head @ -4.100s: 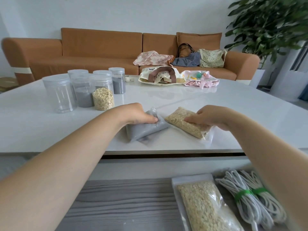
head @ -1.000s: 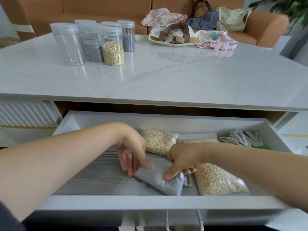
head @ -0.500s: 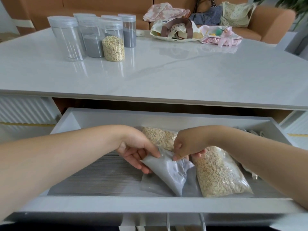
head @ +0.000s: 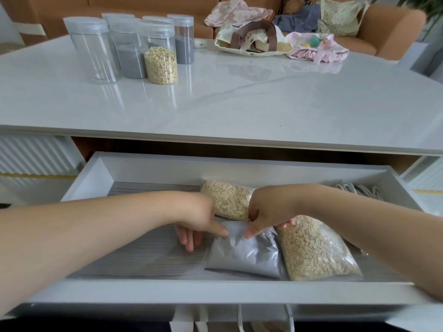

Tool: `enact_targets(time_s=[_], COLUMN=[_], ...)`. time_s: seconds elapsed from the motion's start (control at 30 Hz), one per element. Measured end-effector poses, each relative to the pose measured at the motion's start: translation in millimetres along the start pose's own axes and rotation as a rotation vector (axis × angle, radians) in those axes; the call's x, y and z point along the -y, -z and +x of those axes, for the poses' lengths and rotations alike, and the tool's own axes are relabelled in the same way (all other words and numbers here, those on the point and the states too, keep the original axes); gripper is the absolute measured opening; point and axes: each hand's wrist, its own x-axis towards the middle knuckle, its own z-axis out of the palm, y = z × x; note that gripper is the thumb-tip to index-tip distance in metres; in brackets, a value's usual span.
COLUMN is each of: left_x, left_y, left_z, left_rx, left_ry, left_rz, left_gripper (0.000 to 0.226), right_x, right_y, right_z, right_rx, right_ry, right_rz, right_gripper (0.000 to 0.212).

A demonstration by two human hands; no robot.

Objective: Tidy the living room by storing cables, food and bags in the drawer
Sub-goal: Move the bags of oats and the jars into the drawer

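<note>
right hand (head: 266, 212) pinches the grey pouch (head: 244, 255) by its top edge. left hand (head: 199, 226): thumb on the corner, fingers straight and loose. Pouch lies in the drawer (head: 215, 292), just below the fingertips, touching the oat bag (head: 314, 250) on the right. Step: seating food. Next: release, fetch the cloth bags (head: 249, 41) far beyond. Half a second ago the pouch was tilted up; now it's flat.

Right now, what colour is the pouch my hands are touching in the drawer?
It is a grey pouch, shown best in the head view.

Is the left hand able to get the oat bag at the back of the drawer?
Probably yes: the left hand is right beside the back oat bag, and nothing covers the bag's left side.
</note>
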Motion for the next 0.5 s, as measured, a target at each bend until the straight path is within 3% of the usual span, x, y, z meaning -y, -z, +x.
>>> enact_targets(time_s=[0.1, 0.17, 0.23, 0.3, 0.33, 0.4, 0.5], left_x=[-5.3, -9.0, -10.3, -7.7, -4.3, 3.5, 10.0], left_y=[-7.5, -8.3, 2.6, 20.3, 26.5, 30.1, 21.5], left_z=[-1.5, -4.6, -6.9, -9.0, -7.9, -1.9, 11.0], left_rx=[0.167, 0.126, -0.218, -0.622, -0.721, -0.702, -0.498], left_ry=[-0.015, -0.029, -0.041, -0.020, 0.001, 0.055, 0.060], left_rz=[-0.154, -0.085, 0.128, 0.428, 0.484, 0.436, 0.070], left_gripper=[0.047, 0.045, 0.046, 0.046, 0.043, 0.040, 0.041], right_x=[5.0, 6.6, 4.4, 1.3, 1.4, 6.0, 16.1], right_y=[-4.4, -3.6, 0.3, 4.9, 5.7, 1.7, -11.6], right_z=[2.8, 1.2, -1.3, -1.8, -0.4, 3.3, 12.8], right_rx=[0.001, 0.038, 0.011, -0.188, -0.323, -0.487, -0.470], right_ry=[0.001, 0.005, -0.037, -0.101, -0.125, -0.143, -0.112], right_rz=[-0.020, -0.008, 0.007, -0.047, -0.104, -0.137, -0.172], right_gripper=[0.050, 0.042, 0.036, 0.036, 0.038, 0.048, 0.060])
